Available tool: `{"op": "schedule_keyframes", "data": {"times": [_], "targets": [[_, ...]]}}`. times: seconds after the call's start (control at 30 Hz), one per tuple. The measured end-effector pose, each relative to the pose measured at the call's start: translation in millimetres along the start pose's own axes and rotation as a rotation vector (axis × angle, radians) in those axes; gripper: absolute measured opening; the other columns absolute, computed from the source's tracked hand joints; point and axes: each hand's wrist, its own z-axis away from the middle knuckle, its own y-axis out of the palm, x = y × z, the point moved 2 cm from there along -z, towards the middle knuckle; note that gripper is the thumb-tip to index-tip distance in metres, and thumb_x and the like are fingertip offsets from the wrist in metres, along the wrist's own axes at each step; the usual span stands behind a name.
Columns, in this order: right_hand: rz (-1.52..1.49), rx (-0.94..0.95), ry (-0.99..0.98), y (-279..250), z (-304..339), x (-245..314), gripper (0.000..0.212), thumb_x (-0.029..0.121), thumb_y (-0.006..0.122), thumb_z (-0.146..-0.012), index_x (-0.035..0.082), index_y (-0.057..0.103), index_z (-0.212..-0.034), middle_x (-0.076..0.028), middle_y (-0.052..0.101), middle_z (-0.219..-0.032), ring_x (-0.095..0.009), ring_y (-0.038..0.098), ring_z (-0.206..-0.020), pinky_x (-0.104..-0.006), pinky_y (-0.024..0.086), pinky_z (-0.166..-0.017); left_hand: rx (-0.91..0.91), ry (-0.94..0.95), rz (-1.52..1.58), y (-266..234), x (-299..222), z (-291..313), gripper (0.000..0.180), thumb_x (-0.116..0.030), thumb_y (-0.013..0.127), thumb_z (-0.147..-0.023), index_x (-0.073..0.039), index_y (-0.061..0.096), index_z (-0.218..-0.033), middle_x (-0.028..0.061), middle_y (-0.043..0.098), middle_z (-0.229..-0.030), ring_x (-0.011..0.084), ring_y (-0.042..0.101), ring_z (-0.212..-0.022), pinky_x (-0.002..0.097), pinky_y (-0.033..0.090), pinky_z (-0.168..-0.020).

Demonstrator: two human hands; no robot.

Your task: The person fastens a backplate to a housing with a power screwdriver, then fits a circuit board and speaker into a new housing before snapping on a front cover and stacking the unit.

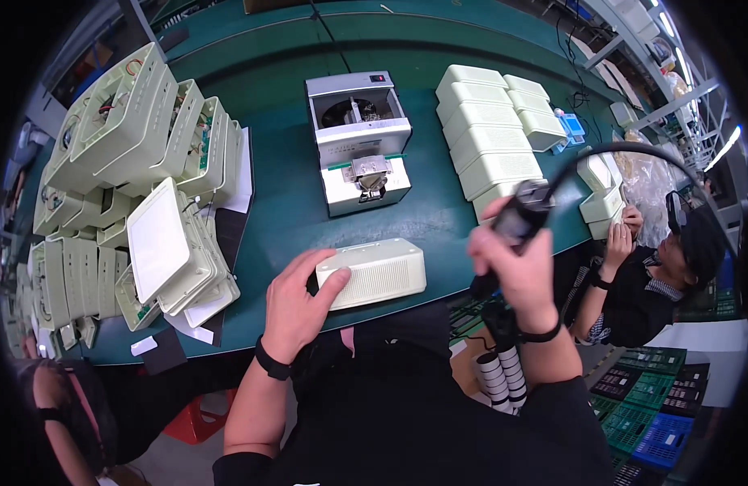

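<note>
A cream plastic housing point(374, 279) with a ribbed front lies on the green bench near its front edge. My left hand point(299, 301) grips its left end, thumb on the front face and fingers behind. Right of the housing and apart from it, my right hand point(515, 263) is wrapped round a black corded electric screwdriver point(521, 217), slightly blurred. Its thick black cable point(617, 148) arcs off to the right. Beyond the housing stands a grey and white screw feeder point(360, 142) with an open top and a small metal outlet at its front.
At left are stacked open cream housings with wiring point(119, 121) and white-faced panels point(161, 240). Rows of closed cream housings point(491, 134) stand at right, beside a small blue device point(570, 130). A co-worker point(645, 267) handles cream parts at far right; crates point(645, 405) lie lower right.
</note>
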Motion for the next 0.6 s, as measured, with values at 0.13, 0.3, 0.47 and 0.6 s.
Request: {"op": "schedule_keyframes", "data": {"times": [0.13,0.3,0.47,0.6], "targets": [[0.034,0.047,0.104,15,5,-58,0.026,0.006,0.076,-0.091,-0.002,0.060,-0.111,-0.006,0.067,-0.078,-0.010,0.059,-0.058,-0.0262,0.046,-0.053,-0.154,0.123,-0.035,5,9,-6,0.043,-0.027,0.073,-0.097,-0.005,0.068,-0.133,0.0228,0.069,-0.128,0.0340,0.070,-0.114,0.0398,0.054,-0.098],[0.042,0.075,0.173,28,4,-80,0.028,0.008,0.078,-0.091,-0.002,0.061,-0.110,-0.004,0.066,-0.078,-0.009,0.058,-0.059,-0.0266,0.046,-0.055,-0.099,-0.041,0.228,-2,16,2,0.048,-0.020,0.066,-0.100,-0.003,0.059,-0.144,0.0227,0.067,-0.134,0.0321,0.068,-0.120,0.0396,0.053,-0.101],[0.030,0.082,0.197,31,2,-78,0.027,0.008,0.077,-0.091,-0.003,0.061,-0.111,-0.006,0.068,-0.080,-0.010,0.059,-0.059,-0.0269,0.048,-0.056,-0.146,0.049,0.356,0,27,12,0.062,-0.016,0.070,-0.096,-0.001,0.049,-0.152,0.0221,0.065,-0.138,0.0327,0.066,-0.125,0.0410,0.053,-0.103],[0.010,0.046,0.188,25,2,-83,0.026,0.007,0.076,-0.091,-0.003,0.061,-0.111,-0.009,0.070,-0.081,-0.010,0.060,-0.059,-0.0269,0.048,-0.055,-0.139,0.136,0.190,-2,24,14,0.078,-0.014,0.080,-0.088,0.000,0.044,-0.156,0.0217,0.064,-0.141,0.0326,0.065,-0.126,0.0407,0.053,-0.104]]}}
